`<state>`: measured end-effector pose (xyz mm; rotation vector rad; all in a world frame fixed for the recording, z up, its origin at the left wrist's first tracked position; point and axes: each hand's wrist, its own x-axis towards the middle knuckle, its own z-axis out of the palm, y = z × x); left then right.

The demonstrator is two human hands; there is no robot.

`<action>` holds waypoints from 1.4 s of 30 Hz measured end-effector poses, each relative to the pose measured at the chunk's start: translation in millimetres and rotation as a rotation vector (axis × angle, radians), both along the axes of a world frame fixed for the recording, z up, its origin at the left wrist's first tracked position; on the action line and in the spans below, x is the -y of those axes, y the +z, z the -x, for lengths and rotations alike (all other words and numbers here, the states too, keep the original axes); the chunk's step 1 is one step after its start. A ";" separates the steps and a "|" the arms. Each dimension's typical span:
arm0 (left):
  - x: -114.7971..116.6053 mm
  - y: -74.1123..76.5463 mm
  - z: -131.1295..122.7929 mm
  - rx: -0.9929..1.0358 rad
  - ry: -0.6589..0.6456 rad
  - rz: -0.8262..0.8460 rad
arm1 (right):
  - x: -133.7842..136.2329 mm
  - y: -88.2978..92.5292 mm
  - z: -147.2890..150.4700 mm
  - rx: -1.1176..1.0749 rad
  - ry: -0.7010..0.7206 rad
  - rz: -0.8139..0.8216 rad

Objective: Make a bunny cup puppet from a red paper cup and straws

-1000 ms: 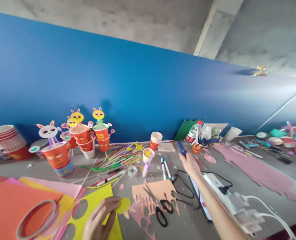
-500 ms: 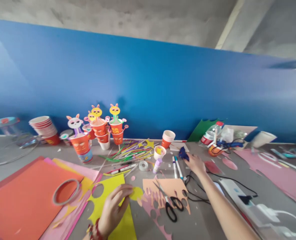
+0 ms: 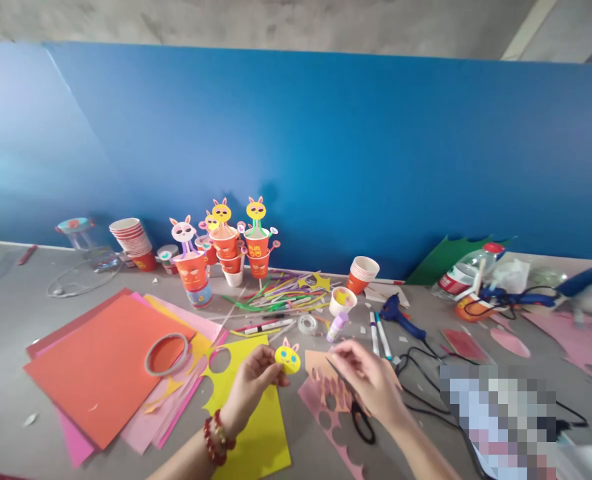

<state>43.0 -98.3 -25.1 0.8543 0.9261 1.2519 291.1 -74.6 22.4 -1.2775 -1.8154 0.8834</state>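
Observation:
My left hand [image 3: 253, 382] pinches a small yellow paper bunny face [image 3: 287, 357] and holds it upright above a yellow sheet with round holes [image 3: 249, 413]. My right hand [image 3: 363, 378] is just to its right, fingers curled and pointing at the bunny face, hovering over black scissors [image 3: 359, 413] and a peach cut-out sheet [image 3: 321, 370]. I cannot make out anything in it. A blue glue gun [image 3: 399, 315] lies on the table behind my right hand.
Orange cups with bunny heads [image 3: 226, 250] stand by the blue wall, with cup stacks [image 3: 133, 241], coloured straws [image 3: 276, 301], markers [image 3: 379, 333], a glue stick [image 3: 337, 325], a tape ring [image 3: 167, 353] on an orange sheet [image 3: 96, 363], black cables [image 3: 426, 383] and a bottle [image 3: 463, 277].
My right hand let go of the glue gun, which now lies on the table, and came back beside the left. My left hand lifted the bunny face. The view swung left.

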 end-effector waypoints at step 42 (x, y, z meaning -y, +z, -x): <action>3.2 -1.6 1.7 -0.053 -0.038 -0.047 | 2.0 -50.7 58.4 -0.466 0.124 0.253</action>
